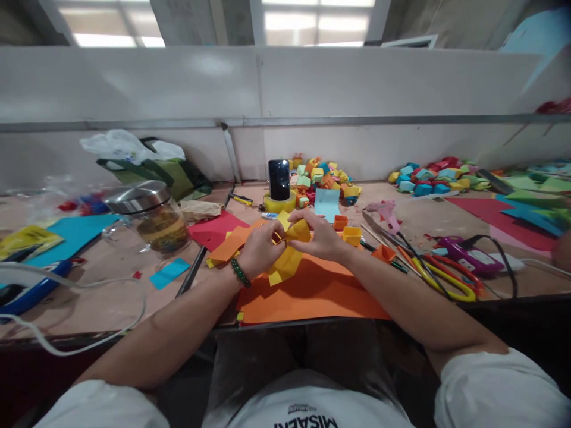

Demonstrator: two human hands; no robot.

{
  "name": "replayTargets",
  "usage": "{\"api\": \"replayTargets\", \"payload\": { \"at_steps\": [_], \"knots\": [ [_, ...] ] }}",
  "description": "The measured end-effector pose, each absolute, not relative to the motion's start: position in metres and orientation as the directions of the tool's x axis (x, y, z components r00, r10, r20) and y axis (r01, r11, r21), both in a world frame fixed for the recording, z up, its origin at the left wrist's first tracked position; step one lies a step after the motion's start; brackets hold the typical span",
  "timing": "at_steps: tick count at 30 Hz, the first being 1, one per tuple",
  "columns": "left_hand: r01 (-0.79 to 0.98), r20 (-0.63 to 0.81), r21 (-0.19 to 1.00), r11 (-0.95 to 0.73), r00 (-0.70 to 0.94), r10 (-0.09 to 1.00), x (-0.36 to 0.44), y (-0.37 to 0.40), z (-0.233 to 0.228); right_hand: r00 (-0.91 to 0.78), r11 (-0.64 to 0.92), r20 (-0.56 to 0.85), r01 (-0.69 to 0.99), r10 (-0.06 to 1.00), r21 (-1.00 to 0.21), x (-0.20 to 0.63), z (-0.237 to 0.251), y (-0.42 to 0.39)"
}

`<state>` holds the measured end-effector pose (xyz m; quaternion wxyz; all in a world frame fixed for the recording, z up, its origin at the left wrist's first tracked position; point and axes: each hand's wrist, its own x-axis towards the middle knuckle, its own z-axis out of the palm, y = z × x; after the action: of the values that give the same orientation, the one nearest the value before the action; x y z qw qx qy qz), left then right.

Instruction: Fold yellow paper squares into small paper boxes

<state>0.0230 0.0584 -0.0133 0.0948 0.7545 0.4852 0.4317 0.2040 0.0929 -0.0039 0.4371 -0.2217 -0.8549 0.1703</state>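
Note:
Between both hands is a folded piece of yellow paper (298,230), held above the middle of the work surface. My left hand (262,248), with a dark green bead bracelet at the wrist, pinches its left side. On its right side the fingers of my right hand (322,236) close around the paper. Flat yellow paper pieces (285,267) lie just beneath the hands, on top of a large orange sheet (312,294). Small folded paper boxes, one yellow (352,236) and one orange (384,254), sit to the right of my right hand.
Heaps of colourful paper boxes (430,177) stand at the back. A phone (279,180) rests upright on a tape roll (280,203). A glass jug of tea (161,226) is at left; scissors (446,285), a pink glue gun (387,215) and a purple device (470,255) lie at right.

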Motion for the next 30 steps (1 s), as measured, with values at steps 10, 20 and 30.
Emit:
{"api": "replayTargets", "payload": {
  "at_steps": [10, 20, 30],
  "knots": [
    [0.214, 0.319, 0.912, -0.35, 0.166, 0.933, 0.024, 0.069, -0.019, -0.482, 0.948, 0.824, 0.252, 0.297, -0.195, 0.21, -0.01, 0.102],
    [0.25, 0.51, 0.813, -0.526, 0.131, 0.85, 0.029, 0.058, -0.019, -0.511, 0.97, 0.831, 0.203, 0.219, -0.131, 0.21, -0.004, 0.097],
    [0.265, 0.501, 0.801, -0.537, 0.196, 0.843, 0.032, 0.055, -0.018, -0.429, 0.924, 0.835, 0.312, 0.345, -0.221, 0.208, -0.009, 0.098]
  ]
}}
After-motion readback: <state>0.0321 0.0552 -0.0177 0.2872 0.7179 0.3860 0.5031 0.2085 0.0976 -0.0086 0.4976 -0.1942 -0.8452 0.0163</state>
